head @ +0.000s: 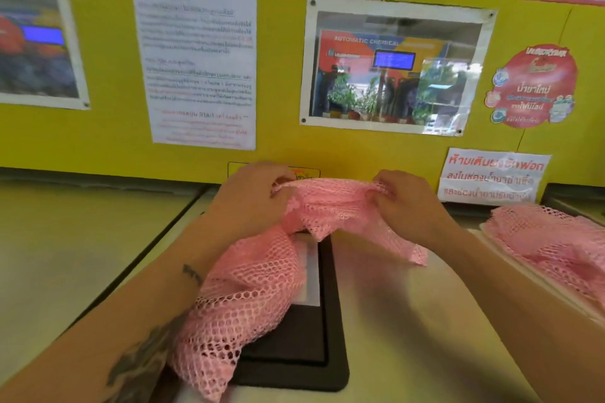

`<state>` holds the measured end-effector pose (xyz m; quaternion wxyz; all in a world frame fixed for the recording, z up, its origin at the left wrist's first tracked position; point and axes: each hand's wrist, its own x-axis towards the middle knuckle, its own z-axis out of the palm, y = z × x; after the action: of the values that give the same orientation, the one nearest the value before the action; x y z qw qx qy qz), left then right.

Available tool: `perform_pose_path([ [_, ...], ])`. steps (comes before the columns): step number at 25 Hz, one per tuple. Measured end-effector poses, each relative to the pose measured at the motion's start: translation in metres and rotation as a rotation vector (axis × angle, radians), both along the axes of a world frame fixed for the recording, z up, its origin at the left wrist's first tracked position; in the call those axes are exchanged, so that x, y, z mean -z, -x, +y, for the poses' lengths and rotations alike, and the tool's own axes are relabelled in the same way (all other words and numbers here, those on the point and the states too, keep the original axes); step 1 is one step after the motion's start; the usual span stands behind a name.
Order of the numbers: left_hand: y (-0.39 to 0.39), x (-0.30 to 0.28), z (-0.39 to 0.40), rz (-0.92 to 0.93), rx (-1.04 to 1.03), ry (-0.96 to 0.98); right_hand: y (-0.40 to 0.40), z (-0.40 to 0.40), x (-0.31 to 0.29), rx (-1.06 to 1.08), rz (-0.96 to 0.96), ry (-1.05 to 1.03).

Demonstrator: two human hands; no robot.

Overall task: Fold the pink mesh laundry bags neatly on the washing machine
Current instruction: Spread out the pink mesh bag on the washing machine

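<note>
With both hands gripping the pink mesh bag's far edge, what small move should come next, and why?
Probably pull the left hand and right hand apart to stretch the pink mesh laundry bag flat. Its top edge is bunched between them, and the rest hangs crumpled over the black panel of the washing machine top.
</note>
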<state>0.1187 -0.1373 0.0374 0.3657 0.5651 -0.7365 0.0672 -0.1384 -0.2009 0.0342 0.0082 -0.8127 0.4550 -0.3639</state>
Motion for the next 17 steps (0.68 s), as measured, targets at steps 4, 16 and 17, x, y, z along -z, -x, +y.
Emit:
perform_pose_path([
  [4, 0.005, 0.002, 0.002, 0.085, -0.018, -0.042, 0.021, 0.011, 0.029, -0.012, -0.005, -0.224],
  [16, -0.002, -0.004, 0.004, 0.300, 0.170, -0.349, 0.010, 0.046, 0.007, -0.146, -0.108, -0.136],
  [17, -0.008, 0.002, 0.002, 0.102, 0.086, -0.422, 0.006, 0.046, 0.014, -0.174, 0.022, -0.277],
])
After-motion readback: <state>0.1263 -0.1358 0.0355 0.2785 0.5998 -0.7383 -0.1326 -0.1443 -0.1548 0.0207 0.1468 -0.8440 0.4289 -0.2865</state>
